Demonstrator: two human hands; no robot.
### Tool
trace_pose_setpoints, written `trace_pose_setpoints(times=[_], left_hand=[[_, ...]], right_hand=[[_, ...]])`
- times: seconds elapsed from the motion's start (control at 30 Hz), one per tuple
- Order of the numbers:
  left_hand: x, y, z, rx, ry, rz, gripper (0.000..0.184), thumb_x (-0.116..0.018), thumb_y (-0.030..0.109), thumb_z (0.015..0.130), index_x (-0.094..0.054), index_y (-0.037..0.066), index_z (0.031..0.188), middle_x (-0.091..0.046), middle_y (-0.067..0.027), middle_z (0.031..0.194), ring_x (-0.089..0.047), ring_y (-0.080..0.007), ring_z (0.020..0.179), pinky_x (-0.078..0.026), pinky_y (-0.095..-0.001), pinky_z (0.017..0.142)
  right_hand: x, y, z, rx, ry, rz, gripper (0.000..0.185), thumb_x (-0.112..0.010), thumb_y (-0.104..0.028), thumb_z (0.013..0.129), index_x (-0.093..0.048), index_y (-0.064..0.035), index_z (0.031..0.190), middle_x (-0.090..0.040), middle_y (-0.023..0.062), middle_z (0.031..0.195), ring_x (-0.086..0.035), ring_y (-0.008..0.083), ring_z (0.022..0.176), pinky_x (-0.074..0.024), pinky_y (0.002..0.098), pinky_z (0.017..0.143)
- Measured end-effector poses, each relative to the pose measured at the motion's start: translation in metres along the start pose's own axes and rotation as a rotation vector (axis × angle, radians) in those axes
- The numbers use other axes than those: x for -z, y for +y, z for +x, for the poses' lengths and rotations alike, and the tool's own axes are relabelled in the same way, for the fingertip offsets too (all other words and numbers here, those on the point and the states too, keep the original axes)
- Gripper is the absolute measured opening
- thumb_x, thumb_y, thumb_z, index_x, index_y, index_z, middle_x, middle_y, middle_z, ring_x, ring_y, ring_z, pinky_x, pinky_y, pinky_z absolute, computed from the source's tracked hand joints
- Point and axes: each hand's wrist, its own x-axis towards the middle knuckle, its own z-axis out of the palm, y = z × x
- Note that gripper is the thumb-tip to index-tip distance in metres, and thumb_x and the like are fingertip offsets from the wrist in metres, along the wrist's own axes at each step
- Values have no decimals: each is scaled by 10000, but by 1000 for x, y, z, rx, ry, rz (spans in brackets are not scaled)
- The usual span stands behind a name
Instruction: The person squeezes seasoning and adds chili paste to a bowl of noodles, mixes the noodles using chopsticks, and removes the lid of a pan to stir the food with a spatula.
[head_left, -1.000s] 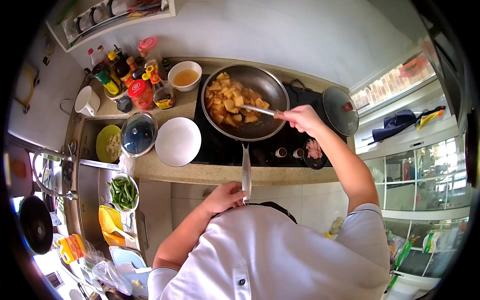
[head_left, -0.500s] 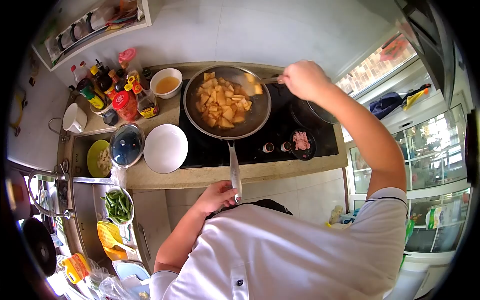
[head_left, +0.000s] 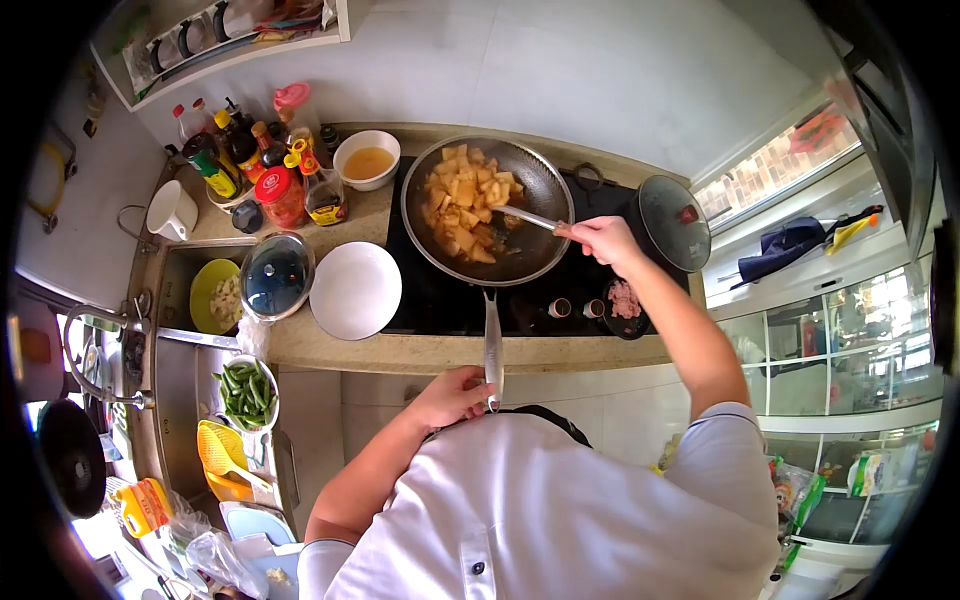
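Note:
A wok [head_left: 545,200] stands on the black stove [head_left: 520,315], with browned potato-like chunks [head_left: 465,200] heaped in its middle and left part. My left hand [head_left: 455,394] is closed round the end of the wok's handle [head_left: 493,340], near my body. At the wok's right rim, my right hand [head_left: 605,242] grips the spatula [head_left: 530,217], whose blade is hidden among the chunks. A small black dish of pink chopped meat [head_left: 624,300] lies below my right hand, beside two small round containers [head_left: 577,308].
Left of the wok are an empty white plate [head_left: 355,290], a bowl of tan liquid [head_left: 367,160] and sauce bottles [head_left: 240,150]. A glass lid [head_left: 277,276] lies by the sink [head_left: 180,390]. Green peppers [head_left: 247,394] fill a bowl. Another lid [head_left: 675,225] rests at the right.
The spatula was lifted at the wok's right side with chunks on it; now it is lowered into the food. My right hand has come down towards me. My left hand stays on the handle.

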Motion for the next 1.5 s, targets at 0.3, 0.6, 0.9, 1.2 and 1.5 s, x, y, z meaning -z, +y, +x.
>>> trace_pose_setpoints(times=[0.3,0.6,0.9,1.2,1.5], left_hand=[[0,0,4,42,10,40,415,-649,254,934,-551,-29,1222,-656,-54,836,-594,-117,697,-488,-251,629],[3,-6,8,-1,-6,42,406,-653,255,932,-561,-24,1212,-659,-56,840,-599,-111,693,-496,-246,620],[4,-15,-1,-6,56,22,387,-618,255,951,-561,-20,1218,-685,-74,908,-619,-122,736,-515,-262,663],[47,-41,-63,-6,386,-291,325,-609,258,955,-608,22,1179,-696,-97,935,-634,-137,767,-529,-265,687],[59,-63,-88,-39,462,-407,332,-580,264,973,-590,1,1175,-699,-127,949,-640,-148,769,-530,-275,672]], right_hand=[[-22,-3,-53,895,383,-549,224,-709,-182,840,-731,-120,1054,-583,82,658,-571,249,543,-455,307,500],[53,-66,-122,1011,314,-1119,270,-688,-184,827,-712,-205,1095,-494,58,693,-546,233,599,-464,367,528],[86,-163,-49,-165,-87,-851,251,-774,-271,759,-722,-27,733,-538,82,518,-407,173,382,-328,373,398],[15,9,-6,-98,-171,163,217,-689,-180,874,-696,17,965,-575,41,655,-412,49,462,-236,195,388],[14,-22,-28,593,295,-328,294,-703,-296,880,-726,-13,954,-664,127,674,-591,187,563,-462,303,557]])
